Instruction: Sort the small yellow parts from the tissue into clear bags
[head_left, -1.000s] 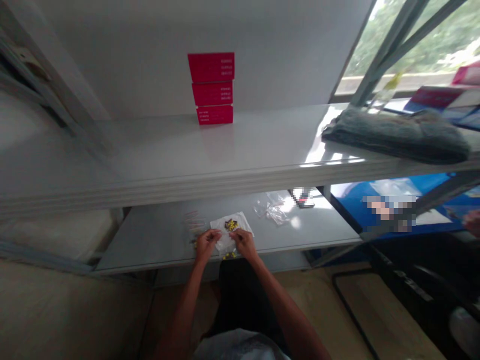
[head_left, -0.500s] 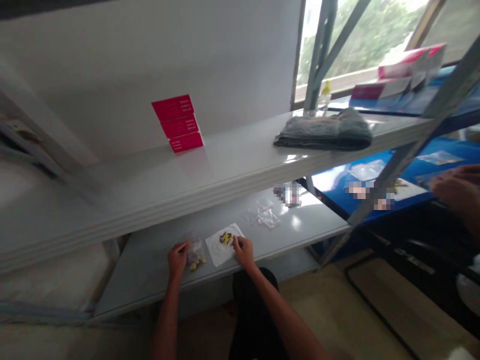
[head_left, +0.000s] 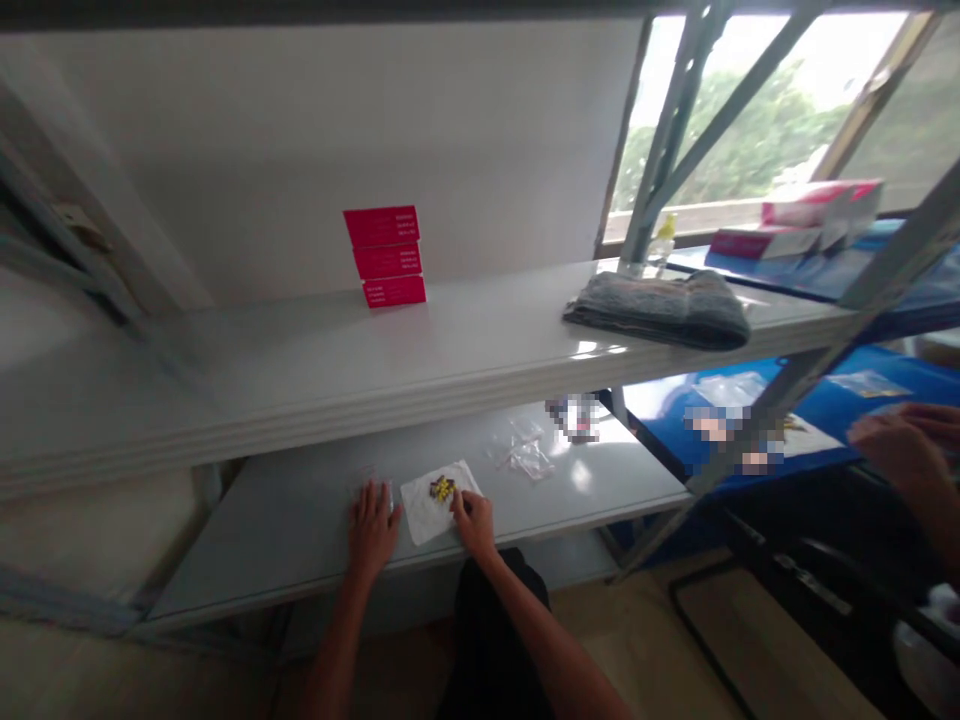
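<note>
My left hand (head_left: 373,528) lies flat, fingers stretched out, over a clear plastic bag (head_left: 365,474) on the lower shelf. It covers most of the bag, so the contents are hidden. To its right is a white cloth or paper square (head_left: 424,518) bearing a small pile of yellow and dark pieces (head_left: 442,488). At the right edge of that square, my right hand (head_left: 475,523) has its fingers pinched together beside the pile. Whatever those fingertips hold, if anything, is too small to make out.
Several clear bags (head_left: 529,455) lie behind my right hand on the lower shelf (head_left: 277,520). The upper shelf (head_left: 480,350) overhangs, carrying stacked red boxes (head_left: 391,260) and a folded grey cloth (head_left: 660,308). At right, another person's hands (head_left: 904,440) are over a blue table (head_left: 885,375).
My left hand has gone from pinching the bag's edge to lying flat over it. My right hand stays pinched by the pile. The view has shifted.
</note>
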